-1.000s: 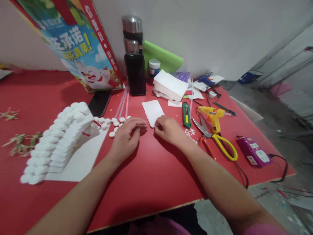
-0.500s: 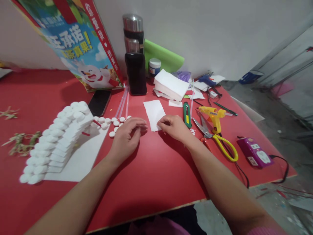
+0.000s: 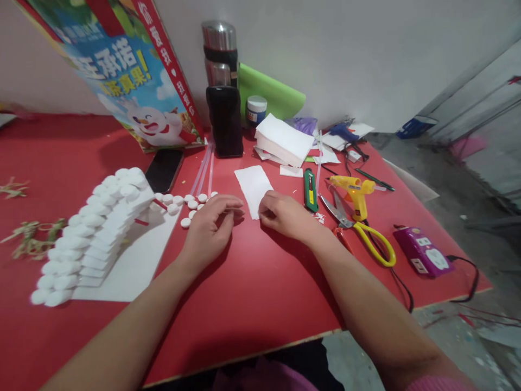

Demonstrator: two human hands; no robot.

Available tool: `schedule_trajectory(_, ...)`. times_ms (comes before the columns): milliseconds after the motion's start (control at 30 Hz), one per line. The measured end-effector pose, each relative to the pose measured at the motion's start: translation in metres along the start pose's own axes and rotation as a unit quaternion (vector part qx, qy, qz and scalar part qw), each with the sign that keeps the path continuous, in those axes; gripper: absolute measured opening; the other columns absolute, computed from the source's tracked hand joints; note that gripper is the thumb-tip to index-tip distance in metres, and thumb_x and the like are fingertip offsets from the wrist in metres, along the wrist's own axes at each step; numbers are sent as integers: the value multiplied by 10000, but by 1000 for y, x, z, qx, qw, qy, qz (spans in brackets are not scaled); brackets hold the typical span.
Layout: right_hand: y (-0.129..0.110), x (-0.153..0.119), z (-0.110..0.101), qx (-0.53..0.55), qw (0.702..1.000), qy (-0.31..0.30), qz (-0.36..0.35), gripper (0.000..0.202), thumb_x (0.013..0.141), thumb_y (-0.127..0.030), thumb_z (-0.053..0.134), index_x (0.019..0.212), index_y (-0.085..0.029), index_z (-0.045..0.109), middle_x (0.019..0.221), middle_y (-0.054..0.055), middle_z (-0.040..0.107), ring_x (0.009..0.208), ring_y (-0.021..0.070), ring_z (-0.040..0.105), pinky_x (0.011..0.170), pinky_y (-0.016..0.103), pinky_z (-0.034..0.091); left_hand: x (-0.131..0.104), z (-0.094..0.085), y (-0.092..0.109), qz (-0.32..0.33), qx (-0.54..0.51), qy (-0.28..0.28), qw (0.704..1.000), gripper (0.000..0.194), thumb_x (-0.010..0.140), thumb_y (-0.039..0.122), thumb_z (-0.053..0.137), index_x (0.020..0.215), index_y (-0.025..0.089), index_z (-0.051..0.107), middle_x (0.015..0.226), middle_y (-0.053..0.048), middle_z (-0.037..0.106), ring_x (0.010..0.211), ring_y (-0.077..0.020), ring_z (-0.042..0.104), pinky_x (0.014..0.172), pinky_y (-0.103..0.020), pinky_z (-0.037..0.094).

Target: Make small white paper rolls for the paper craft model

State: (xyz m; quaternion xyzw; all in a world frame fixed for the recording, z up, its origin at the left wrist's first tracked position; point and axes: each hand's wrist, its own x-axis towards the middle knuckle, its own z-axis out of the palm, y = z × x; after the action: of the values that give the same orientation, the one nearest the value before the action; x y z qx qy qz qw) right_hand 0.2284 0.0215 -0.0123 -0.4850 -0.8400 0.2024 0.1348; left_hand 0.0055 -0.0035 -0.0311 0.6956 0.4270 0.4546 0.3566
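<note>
A small piece of white paper (image 3: 252,184) lies on the red table, its near end beside my right hand (image 3: 285,217). The fingers of that hand are curled together at the paper's near right corner; the fingertips are partly hidden, so I cannot tell what is in them. My left hand (image 3: 214,228) rests on the table left of the paper, fingers bent, with a gap between thumb and forefinger and nothing seen in it. Several white round discs (image 3: 192,204) lie just behind it. Further left stands a curved white model (image 3: 106,228) of stacked discs and folded pieces on a white sheet (image 3: 138,271).
On the right lie a green utility knife (image 3: 310,190), yellow-handled scissors (image 3: 376,241), a yellow glue gun (image 3: 354,193) and a purple power socket (image 3: 423,252). Behind are a paper stack (image 3: 285,138), a dark phone (image 3: 164,169), a steel flask (image 3: 220,41) and a printed bag (image 3: 134,76).
My right hand has shifted slightly left, its fingers curling in more. The white paper has turned and slid a little left. My left hand stays almost where it was.
</note>
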Motion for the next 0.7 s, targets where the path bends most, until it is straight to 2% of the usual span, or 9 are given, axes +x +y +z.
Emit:
schedule_trajectory(100, -6, -1, 2, -15, 1000, 0, 6, 55, 909, -185, 681, 953, -165, 655, 1016, 76, 644, 797, 178, 572, 703, 287, 389, 0, 0, 0, 2, 4, 3, 1000, 204, 1009, 184, 529, 1088, 204, 716, 1162, -81, 690, 916, -179, 771, 885, -398, 713)
schedule_trajectory(167, -8, -1, 4, -44, 999, 5, 8, 29, 929, -150, 634, 942, -159, 658, 1016, 86, 653, 774, 176, 555, 690, 297, 369, 1, 0, 0, -3, 2, 1, 1000, 205, 1008, 184, 528, 1083, 202, 718, 1139, -79, 701, 914, -179, 774, 877, -390, 713)
schedule_trajectory(233, -6, 0, 6, -42, 999, 15, 6, 87, 934, -104, 596, 907, -156, 659, 992, 83, 660, 756, 170, 547, 689, 299, 365, 1, 1, 0, -17, -5, -2, 1000, 205, 1009, 181, 525, 1079, 197, 717, 1094, -76, 721, 908, -183, 780, 875, -386, 712)
schedule_trajectory(400, 9, 2, 5, 93, 995, 42, 1, 149, 906, -61, 603, 829, -177, 658, 881, 32, 659, 776, 153, 593, 741, 271, 426, 0, 2, 2, -45, -25, -6, 999, 169, 1015, 218, 551, 1057, 190, 713, 1024, -78, 759, 879, -202, 795, 849, -394, 715)
schedule_trajectory(467, 12, 2, 4, 108, 993, 47, 9, 151, 897, -65, 612, 809, -180, 656, 857, 24, 652, 758, 149, 589, 728, 273, 424, 0, 2, 3, -44, -20, -10, 999, 164, 1011, 218, 557, 1055, 191, 713, 1022, -76, 764, 873, -199, 791, 847, -393, 715)
schedule_trajectory(600, 7, -1, 2, 96, 995, 30, 19, 81, 880, -103, 655, 843, -175, 658, 887, 29, 641, 758, 150, 582, 710, 271, 421, -1, 3, 4, -31, -32, -25, 999, 173, 1002, 208, 567, 1079, 191, 722, 1090, -86, 752, 954, -203, 776, 898, -406, 707)
schedule_trajectory(700, -1, -4, 1, 40, 999, 8, 8, 53, 880, -122, 671, 912, -165, 668, 966, 53, 638, 765, 155, 568, 695, 272, 405, -1, 5, 3, -41, -77, -31, 996, 182, 1001, 205, 571, 1119, 187, 709, 1162, -103, 733, 1035, -231, 777, 943, -442, 697)
